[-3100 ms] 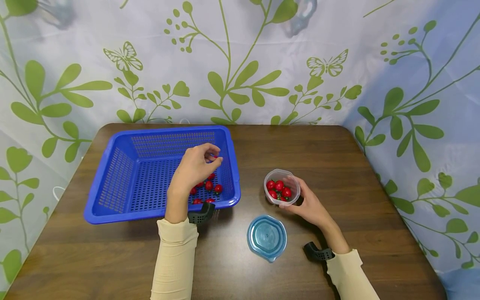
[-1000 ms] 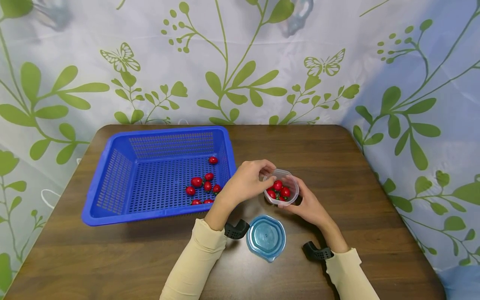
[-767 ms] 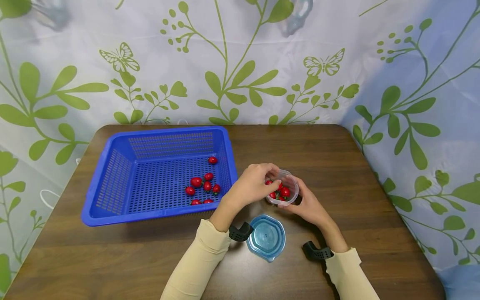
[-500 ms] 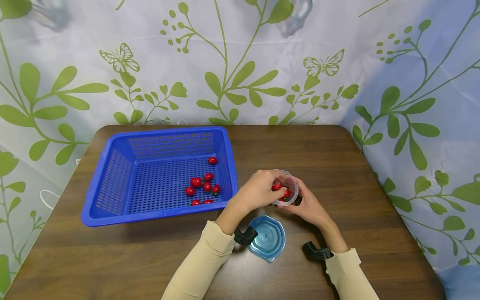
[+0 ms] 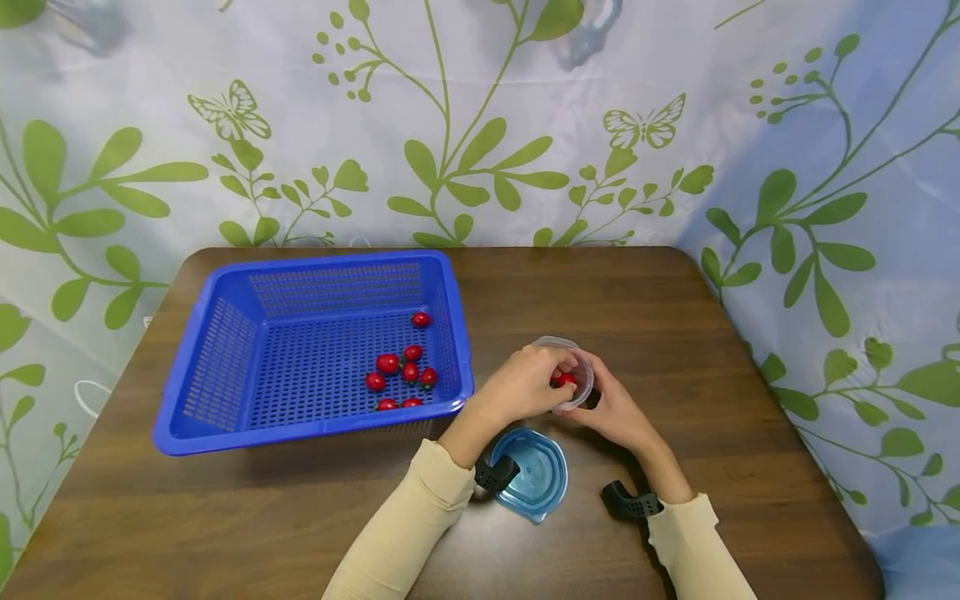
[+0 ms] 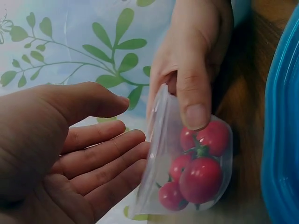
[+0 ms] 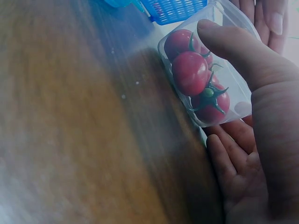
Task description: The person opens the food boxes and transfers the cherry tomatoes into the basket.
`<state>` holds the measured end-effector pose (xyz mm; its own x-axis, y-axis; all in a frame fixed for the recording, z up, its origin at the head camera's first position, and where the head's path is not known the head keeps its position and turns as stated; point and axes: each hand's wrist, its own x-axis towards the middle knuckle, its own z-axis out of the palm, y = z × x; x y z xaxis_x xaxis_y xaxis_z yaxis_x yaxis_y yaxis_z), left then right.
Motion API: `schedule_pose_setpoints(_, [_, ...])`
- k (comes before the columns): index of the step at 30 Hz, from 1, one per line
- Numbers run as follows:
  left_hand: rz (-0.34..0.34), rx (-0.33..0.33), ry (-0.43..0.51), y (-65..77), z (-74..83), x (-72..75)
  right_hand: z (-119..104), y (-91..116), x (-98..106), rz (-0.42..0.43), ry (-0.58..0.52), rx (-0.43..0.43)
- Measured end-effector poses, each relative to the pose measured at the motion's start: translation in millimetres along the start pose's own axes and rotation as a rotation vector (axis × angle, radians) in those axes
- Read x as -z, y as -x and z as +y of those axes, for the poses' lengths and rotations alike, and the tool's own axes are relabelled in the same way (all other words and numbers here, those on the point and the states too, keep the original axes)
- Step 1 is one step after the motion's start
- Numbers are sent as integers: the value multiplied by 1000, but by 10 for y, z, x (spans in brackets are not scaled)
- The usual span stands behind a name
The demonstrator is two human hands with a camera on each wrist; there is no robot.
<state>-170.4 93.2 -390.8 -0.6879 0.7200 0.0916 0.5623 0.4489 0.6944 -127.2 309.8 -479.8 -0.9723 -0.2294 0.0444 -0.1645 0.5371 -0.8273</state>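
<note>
In the head view my right hand (image 5: pixel 615 408) grips a small clear plastic container (image 5: pixel 585 385) from its right side. The right wrist view shows the thumb (image 7: pixel 233 44) on its wall and the other fingers beneath. Several red cherry tomatoes (image 6: pixel 201 179) with green stems lie inside. My left hand (image 5: pixel 532 382) reaches over the container's left side. Seen from the left wrist, its fingers (image 6: pixel 110 161) are loosely extended at the container's opening, with nothing between them and the thumb.
A blue perforated plastic basket (image 5: pixel 300 429) stands on the left of the wooden table (image 5: pixel 600 292), with several cherry tomatoes (image 5: pixel 387 363) toward its right end. A blue lid (image 5: pixel 536 471) lies in front of the container, partly under my left wrist's black camera mount (image 5: pixel 497 473).
My left hand has moved right, from over the basket to the container's mouth, its fingers dipping further over the tomatoes. The right hand keeps its grip on the container in nearly the same spot.
</note>
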Motion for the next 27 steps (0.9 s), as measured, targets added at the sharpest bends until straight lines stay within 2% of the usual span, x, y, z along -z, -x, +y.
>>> schedule_pose_setpoints(9, [-45, 16, -122, -43, -54, -131, -4, 11, 8, -7, 15, 17])
schedule_pose_setpoints(19, [-52, 66, -93, -79, -71, -157, -12, 0, 18, -6, 7, 17])
schedule_pose_setpoints(27, [-46, 98, -106, -95, -51, -181, 0, 12, 1, -2, 23, -8])
